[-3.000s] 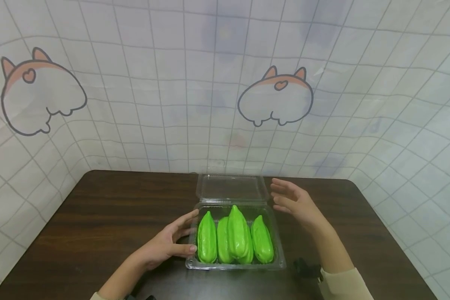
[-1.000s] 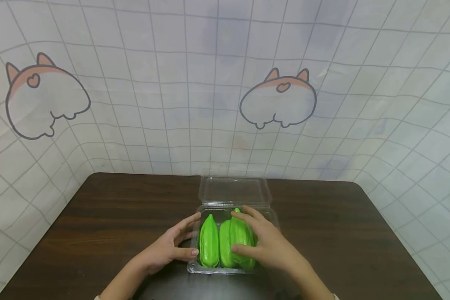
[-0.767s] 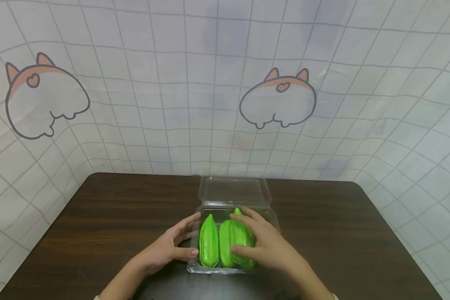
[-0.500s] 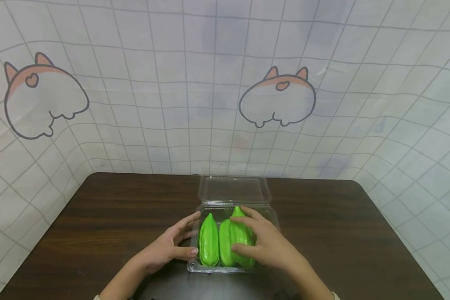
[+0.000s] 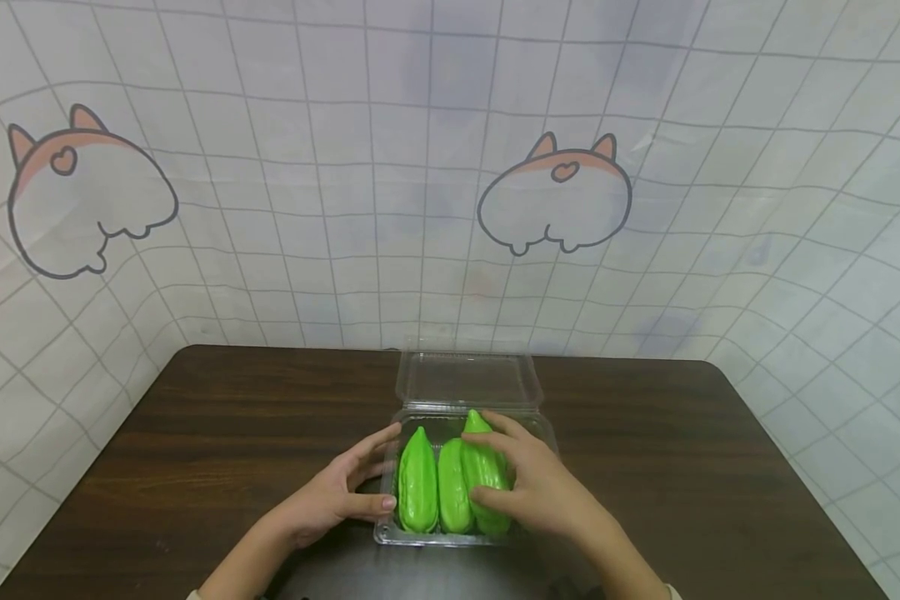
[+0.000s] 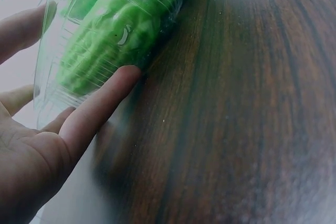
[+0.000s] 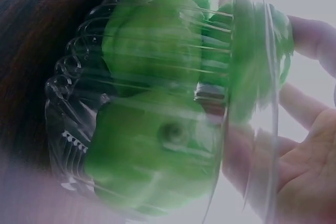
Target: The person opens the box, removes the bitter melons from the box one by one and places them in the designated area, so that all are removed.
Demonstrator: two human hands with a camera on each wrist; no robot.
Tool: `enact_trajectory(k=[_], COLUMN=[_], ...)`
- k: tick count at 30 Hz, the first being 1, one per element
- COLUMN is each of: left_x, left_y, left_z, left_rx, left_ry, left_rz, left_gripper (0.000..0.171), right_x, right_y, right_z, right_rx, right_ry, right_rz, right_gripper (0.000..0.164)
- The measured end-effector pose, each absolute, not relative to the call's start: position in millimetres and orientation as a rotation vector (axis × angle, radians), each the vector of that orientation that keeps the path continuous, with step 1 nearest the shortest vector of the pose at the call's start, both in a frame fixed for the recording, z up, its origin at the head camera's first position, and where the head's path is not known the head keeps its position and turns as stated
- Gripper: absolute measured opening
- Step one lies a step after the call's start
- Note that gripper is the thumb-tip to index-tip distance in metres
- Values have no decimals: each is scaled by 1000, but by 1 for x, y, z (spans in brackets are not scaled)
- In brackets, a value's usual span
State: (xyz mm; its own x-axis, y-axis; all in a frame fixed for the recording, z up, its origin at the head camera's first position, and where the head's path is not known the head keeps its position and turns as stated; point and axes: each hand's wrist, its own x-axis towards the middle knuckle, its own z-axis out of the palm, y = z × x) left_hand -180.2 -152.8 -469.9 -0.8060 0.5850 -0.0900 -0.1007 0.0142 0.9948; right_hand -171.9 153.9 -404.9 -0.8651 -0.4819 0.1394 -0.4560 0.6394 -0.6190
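A clear plastic clamshell box [image 5: 390,537] sits on the table with its lid laid back. Several bright green bitter melons lie in it, among them a left one [image 5: 417,483] and a middle one [image 5: 454,492]. My right hand [image 5: 536,483] grips a raised bitter melon [image 5: 487,467], thumb on its near left side, fingers over its far end. In the right wrist view this melon [image 7: 252,51] is above the box rim. My left hand [image 5: 330,496] touches the box's left wall with fairly straight fingers and thumb. The right hand hides the box's right part.
The transparent lid [image 5: 468,379] leans back toward the grid-patterned wall cloth [image 5: 330,208]. A dark wood table [image 5: 195,450] extends to both sides of the box.
My right hand has come from beside the lid onto the top melon. In the last half second that melon has shifted slightly right and away. My left hand stays at the box.
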Motion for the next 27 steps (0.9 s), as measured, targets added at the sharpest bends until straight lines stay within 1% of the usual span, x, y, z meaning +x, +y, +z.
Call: enact_trajectory(k=[6, 14, 27], left_x=[-180, -180, -180], left_y=[-152, -152, -153], left_z=[-470, -471, -471], left_rx=[493, 482, 481], left_ry=[1809, 1806, 1809], left_rz=[1844, 1845, 1845], left_gripper=[89, 90, 90], right_x=[-172, -175, -187], right_y=[157, 167, 192], right_z=[-404, -395, -389], right_rx=[-810, -719, -705], right_ry=[2815, 2812, 2867], right_rz=[-1066, -1138, -1182], right_gripper=[59, 63, 61])
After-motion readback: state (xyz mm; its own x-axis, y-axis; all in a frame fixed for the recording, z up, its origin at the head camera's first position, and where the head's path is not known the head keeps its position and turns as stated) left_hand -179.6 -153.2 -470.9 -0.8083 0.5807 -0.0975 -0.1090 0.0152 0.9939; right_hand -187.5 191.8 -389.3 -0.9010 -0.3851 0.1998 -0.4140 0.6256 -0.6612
